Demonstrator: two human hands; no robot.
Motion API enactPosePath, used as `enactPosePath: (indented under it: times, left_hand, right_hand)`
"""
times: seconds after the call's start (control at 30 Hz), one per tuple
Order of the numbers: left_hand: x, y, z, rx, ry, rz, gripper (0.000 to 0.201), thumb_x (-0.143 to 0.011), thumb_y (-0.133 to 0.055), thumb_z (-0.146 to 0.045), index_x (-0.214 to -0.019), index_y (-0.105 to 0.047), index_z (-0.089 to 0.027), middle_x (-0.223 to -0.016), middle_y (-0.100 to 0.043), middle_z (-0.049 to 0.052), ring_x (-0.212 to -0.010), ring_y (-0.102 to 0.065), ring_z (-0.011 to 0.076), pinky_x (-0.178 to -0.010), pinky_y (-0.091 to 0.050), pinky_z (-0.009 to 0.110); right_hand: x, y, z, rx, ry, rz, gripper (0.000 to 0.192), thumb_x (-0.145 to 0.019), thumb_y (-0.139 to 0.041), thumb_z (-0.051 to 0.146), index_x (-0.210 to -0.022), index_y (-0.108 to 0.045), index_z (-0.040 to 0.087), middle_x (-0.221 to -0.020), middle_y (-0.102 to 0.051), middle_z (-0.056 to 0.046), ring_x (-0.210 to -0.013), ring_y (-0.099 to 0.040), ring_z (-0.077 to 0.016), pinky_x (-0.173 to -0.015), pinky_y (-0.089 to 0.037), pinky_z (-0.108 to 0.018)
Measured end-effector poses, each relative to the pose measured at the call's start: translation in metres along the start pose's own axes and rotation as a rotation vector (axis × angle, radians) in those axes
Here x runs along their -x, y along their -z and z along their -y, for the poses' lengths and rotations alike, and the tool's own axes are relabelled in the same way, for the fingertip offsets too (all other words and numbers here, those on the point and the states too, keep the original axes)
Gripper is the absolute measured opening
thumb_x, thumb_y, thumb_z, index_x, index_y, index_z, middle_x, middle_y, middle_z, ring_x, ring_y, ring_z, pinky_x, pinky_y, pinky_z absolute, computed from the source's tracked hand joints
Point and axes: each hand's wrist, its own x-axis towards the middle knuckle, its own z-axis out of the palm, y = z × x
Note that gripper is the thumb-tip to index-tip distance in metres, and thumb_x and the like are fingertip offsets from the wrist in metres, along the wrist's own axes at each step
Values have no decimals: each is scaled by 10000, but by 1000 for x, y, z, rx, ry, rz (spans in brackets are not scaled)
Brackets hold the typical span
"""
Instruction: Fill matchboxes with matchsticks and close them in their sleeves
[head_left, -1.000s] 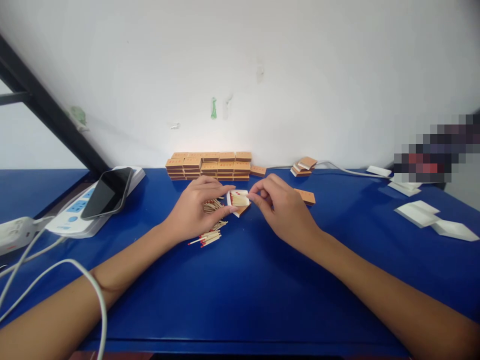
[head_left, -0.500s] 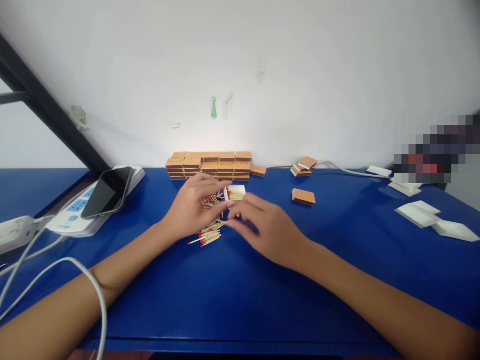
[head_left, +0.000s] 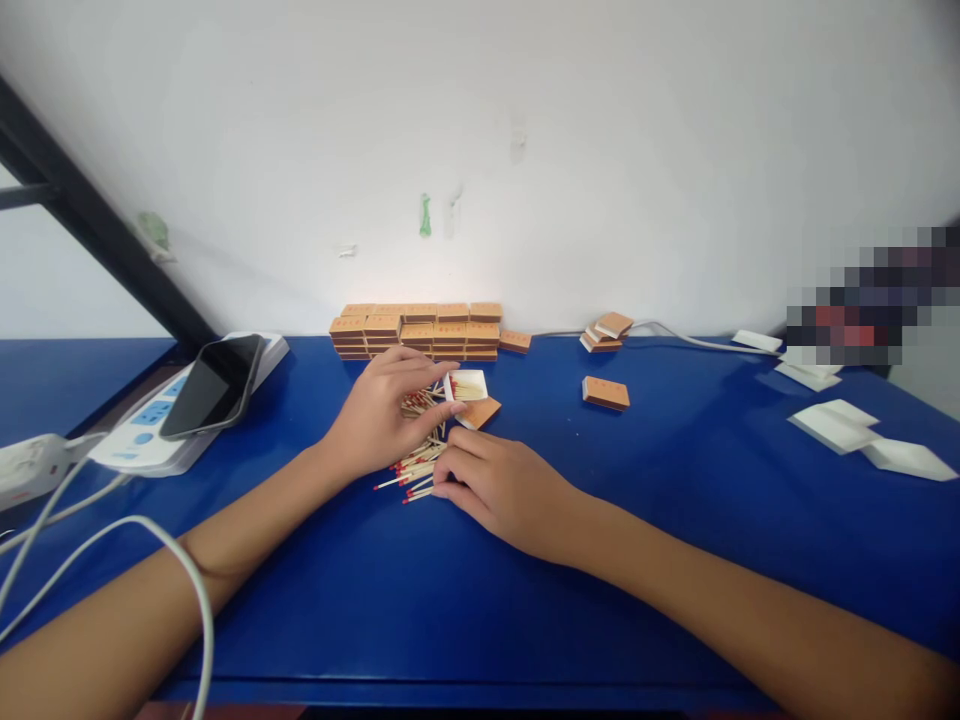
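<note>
My left hand point(head_left: 379, 415) holds a small white matchbox tray point(head_left: 466, 386) by its near end; red-tipped matches lie inside it. An orange matchbox sleeve point(head_left: 480, 411) lies on the blue table just right of the tray. A loose pile of matches point(head_left: 418, 462) is spread under and beside my left hand. My right hand point(head_left: 499, 487) rests low on the table with its fingertips curled onto the near end of that pile; whether matches are pinched I cannot tell.
A stacked wall of orange matchboxes point(head_left: 417, 331) stands at the back by the white wall. A single matchbox point(head_left: 606, 393) and a small heap point(head_left: 609, 330) lie right. White trays point(head_left: 855, 430) sit far right. A phone point(head_left: 212, 386) on a power strip point(head_left: 142, 435) and cables are left.
My right hand left the tray's far end and swept down and left to the loose matches. The left hand kept the tray, which shifted slightly back, uncovering the orange sleeve.
</note>
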Motion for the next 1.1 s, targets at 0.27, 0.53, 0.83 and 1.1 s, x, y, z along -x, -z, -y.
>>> enactPosePath:
  times: [0.27, 0.53, 0.83, 1.1]
  left_hand:
    - [0, 0, 4, -19, 0, 26, 397, -941, -752, -389, -1265, -732, -160, -1045, -794, 99, -1013, -678, 266, -922, -552, 458]
    - [1, 0, -2, 68, 20, 96, 417, -952, -735, -438, -1276, -734, -176, -931, -786, 80, -995, -690, 257, -907, -559, 437]
    - [-2, 0, -15, 163, 52, 103, 388, -935, -759, -427, -1262, -755, -220, -1123, -795, 88, -1074, -674, 267, -947, -570, 460]
    - [0, 1, -5, 80, 114, 1, 403, -929, -760, -443, -1273, -749, -232, -1138, -780, 92, -1095, -673, 268, -966, -569, 457]
  right_hand:
    - [3, 10, -9, 72, 0, -90, 183, -1076, -543, 273, -952, -644, 184, -984, -654, -40, -796, -630, -159, -692, -480, -294]
    - [5, 43, -44, 137, -155, -414, 150, -1070, -501, 255, -980, -601, 189, -961, -603, -53, -812, -594, -184, -720, -456, -323]
    - [4, 40, -41, 90, -76, -405, 168, -1077, -470, 222, -993, -611, 185, -988, -625, -62, -830, -601, -176, -748, -467, -316]
    - [6, 30, -21, -53, 6, -365, 166, -1067, -528, 259, -1015, -668, 187, -970, -631, -51, -829, -614, -163, -782, -503, -309]
